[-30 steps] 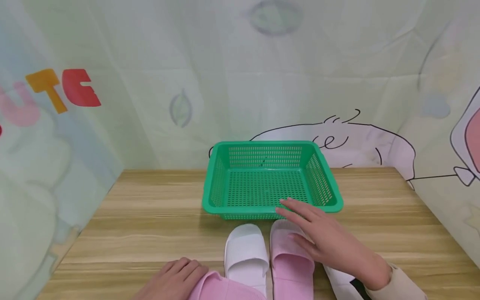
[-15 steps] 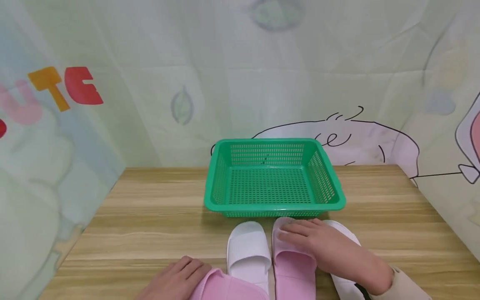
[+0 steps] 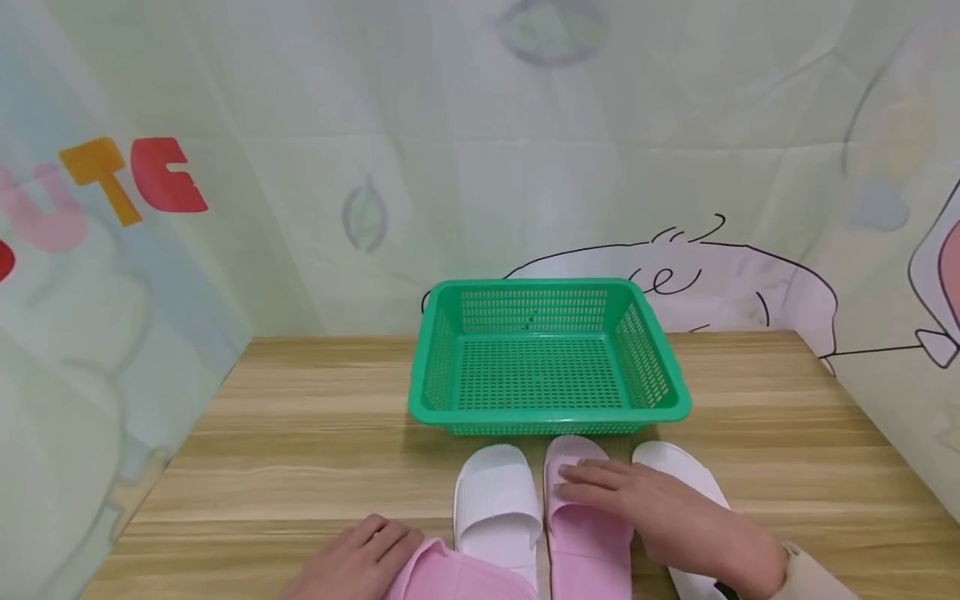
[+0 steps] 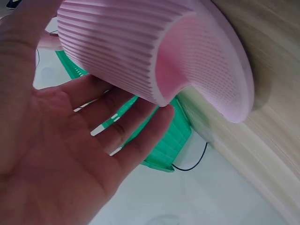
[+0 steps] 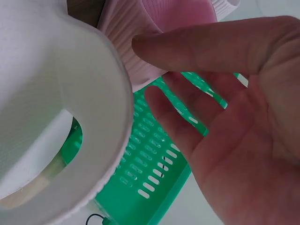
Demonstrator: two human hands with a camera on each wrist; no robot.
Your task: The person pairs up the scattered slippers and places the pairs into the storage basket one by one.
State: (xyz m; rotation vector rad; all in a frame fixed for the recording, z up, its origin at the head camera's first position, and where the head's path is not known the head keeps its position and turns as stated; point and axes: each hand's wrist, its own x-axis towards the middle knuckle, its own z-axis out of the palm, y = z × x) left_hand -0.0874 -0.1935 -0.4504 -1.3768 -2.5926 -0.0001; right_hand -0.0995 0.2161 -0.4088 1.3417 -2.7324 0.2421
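Since the earliest frame, the person's right hand point(image 3: 652, 508) has been lowered from above the slippers onto the ribbed strap of the central pink slipper point(image 3: 591, 567), and its fingertips have been drawn back from the rim beyond. Nearest, a second ribbed pink slipper point(image 3: 465, 581) is touched along its strap by the left hand point(image 3: 352, 560), whose fingers are extended and slightly parted; part of the flat white slipper with a ribbed strap point(image 3: 497, 500) is hidden behind it. The right hand's fingers are held loosely spread, with the thumb laid against the pink strap. A cream sleeve point(image 3: 813, 577) is worn on that arm, and another white slipper point(image 3: 670, 457) is partly covered by the hand. All four slippers are set side by side on the wood-grain table point(image 3: 300, 467). Just beyond their tips a rectangular, perforated green plastic basket point(image 3: 551, 417) is placed, backed by a pale cloth printed with cartoons point(image 3: 450, 192).
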